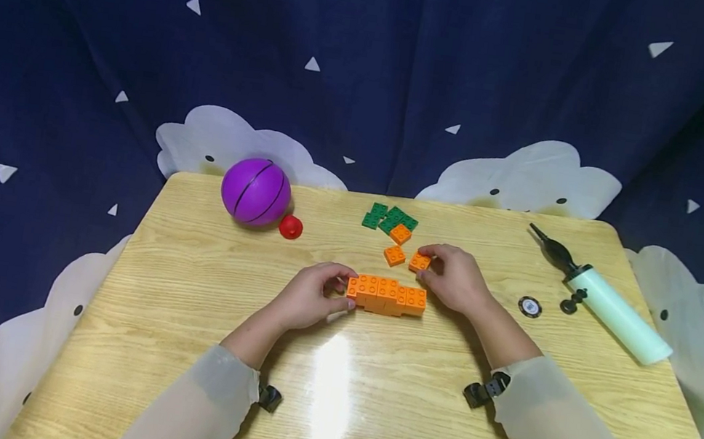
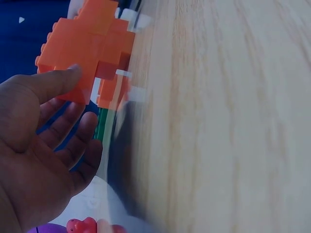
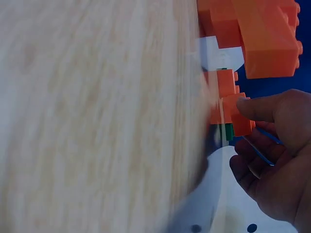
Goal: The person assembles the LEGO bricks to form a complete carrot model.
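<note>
Building looks roughly mid-way, as we judge it: a long orange plastic brick assembly (image 1: 386, 295) already sits joined at the middle of the light wooden surface (image 1: 183, 301), and loose pieces remain behind it.

Left to right:
- Purple rubber ball with black seams (image 1: 256, 191) and a small red plastic cap (image 1: 290, 227) touching it, far-left rear. Untouched.
- Our left hand (image 1: 310, 301) grips the left end of the assembly, thumb pressed on its near face and fingers curled behind; the left wrist view confirms the thumb on the orange block.
- Assembly: about two layers high, studs up, staggered joints, lying flat along the surface between both hands.
- Behind it: two loose orange square bricks (image 1: 397, 245) and a small pile of dark green flat plates (image 1: 389, 219), not yet used.
- Our right hand (image 1: 454, 279) pinches a single small orange brick (image 1: 420, 261) just behind the assembly's right end, apart from it, so not yet attached.
- Far right: a small black round disc (image 1: 530, 306) and a pale green hand pump with black nozzle (image 1: 606, 300), idle.

Left, by our estimate: the held brick, two orange bricks, the green plates.
</note>
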### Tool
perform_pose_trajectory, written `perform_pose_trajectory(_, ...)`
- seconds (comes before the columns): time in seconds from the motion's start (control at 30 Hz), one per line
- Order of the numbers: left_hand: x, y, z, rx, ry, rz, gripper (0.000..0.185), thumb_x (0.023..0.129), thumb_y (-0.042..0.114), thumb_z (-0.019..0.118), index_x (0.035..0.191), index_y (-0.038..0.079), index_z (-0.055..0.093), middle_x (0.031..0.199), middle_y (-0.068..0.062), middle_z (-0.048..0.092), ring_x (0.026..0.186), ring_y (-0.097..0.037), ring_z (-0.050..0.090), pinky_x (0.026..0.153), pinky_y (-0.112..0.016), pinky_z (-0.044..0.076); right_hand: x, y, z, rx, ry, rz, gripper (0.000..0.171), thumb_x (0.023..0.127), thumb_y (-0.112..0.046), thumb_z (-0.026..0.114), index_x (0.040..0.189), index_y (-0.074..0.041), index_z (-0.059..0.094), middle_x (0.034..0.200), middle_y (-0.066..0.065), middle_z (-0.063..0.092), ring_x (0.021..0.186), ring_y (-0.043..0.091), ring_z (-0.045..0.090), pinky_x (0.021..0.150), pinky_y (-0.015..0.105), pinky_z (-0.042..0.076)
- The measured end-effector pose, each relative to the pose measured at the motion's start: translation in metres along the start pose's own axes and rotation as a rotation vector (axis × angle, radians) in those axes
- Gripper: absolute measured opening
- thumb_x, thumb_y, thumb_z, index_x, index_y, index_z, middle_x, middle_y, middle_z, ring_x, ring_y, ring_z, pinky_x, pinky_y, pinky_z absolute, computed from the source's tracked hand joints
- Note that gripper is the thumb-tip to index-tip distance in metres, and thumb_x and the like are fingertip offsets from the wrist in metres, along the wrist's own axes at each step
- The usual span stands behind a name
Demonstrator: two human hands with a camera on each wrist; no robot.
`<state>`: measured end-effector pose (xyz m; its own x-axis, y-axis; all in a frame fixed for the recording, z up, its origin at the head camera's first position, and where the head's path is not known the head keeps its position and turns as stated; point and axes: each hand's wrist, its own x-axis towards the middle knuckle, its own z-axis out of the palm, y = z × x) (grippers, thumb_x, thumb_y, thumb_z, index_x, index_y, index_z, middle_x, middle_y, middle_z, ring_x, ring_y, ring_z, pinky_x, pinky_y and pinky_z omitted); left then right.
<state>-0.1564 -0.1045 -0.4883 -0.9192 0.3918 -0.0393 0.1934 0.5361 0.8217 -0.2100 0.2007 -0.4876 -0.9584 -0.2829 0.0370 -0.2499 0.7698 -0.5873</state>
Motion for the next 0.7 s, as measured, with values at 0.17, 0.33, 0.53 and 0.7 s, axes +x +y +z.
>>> perform_pose_trajectory(0.17,0.000,0.000,0.001,-0.002,-0.001,-0.006,0.043,0.089,0.022,0.084,0.130,0.020,0.068,0.115,0.006,0.068,0.106,-0.019,0.065,0.092,-0.040,0.054,-0.008,-0.004,-0.003,0.006,0.012,-0.031,0.037,0.094,-0.014,0.074,0.130,-0.007,0.070,0.129,0.014,0.068,0.112,0.033,0.064,0.098,0.051,0.050)
perform_pose_trajectory(0.33,0.000,0.000,0.002,-0.015,0.002,-0.015,0.043,0.090,0.021,0.084,0.130,0.022,0.068,0.114,0.004,0.069,0.107,-0.018,0.066,0.093,-0.040,0.054,-0.017,-0.010,-0.007,0.039,0.019,-0.053,0.036,0.096,-0.014,0.072,0.132,-0.008,0.069,0.129,0.012,0.067,0.101,0.029,0.068,0.087,0.047,0.057)
perform_pose_trajectory(0.53,0.000,0.000,0.003,-0.026,0.002,-0.017,0.043,0.089,0.021,0.084,0.129,0.022,0.068,0.114,0.004,0.070,0.107,-0.018,0.066,0.093,-0.040,0.054,-0.028,-0.018,-0.014,0.099,0.036,-0.095,0.036,0.097,-0.011,0.071,0.133,-0.008,0.068,0.131,0.011,0.067,0.100,0.031,0.072,0.085,0.047,0.060)
perform_pose_trajectory(0.7,0.000,0.001,0.003,-0.026,0.004,-0.018,0.044,0.088,0.022,0.086,0.129,0.022,0.068,0.115,0.004,0.070,0.107,-0.018,0.066,0.093,-0.041,0.054,-0.035,-0.023,-0.018,0.095,0.060,-0.127,0.036,0.098,-0.011,0.070,0.133,-0.008,0.068,0.130,0.008,0.068,0.099,0.028,0.070,0.085,0.046,0.059)
